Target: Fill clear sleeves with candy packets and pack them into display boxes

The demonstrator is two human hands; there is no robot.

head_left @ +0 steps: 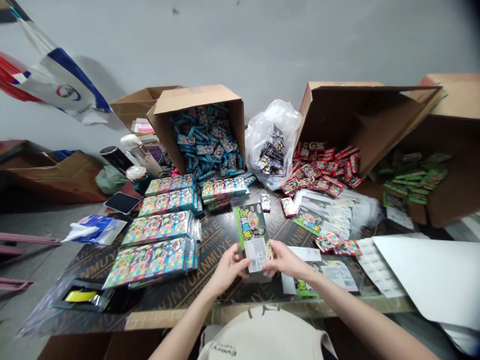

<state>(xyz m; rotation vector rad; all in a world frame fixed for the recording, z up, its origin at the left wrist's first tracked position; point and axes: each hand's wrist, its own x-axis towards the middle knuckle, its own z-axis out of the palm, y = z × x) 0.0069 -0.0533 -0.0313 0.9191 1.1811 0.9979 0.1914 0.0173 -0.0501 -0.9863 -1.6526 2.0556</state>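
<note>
Both my hands grip the side edges of a green printed snack packet card, which stands upright with a white label at its lower part. My left hand holds one edge and my right hand holds the other. Beneath my right hand lies a flat printed sheet with a barcode label. Stacked rows of colourful packet strips fill the table to my left. Loose red sachets spill from a tipped carton, and blue sachets fill another.
The tabletop is black plywood with gold lettering. Purple sachets sit in a clear plastic bag, and green sachets lie in a carton at the right. A large white sheet overlaps the right table edge. A steel flask stands at the back left.
</note>
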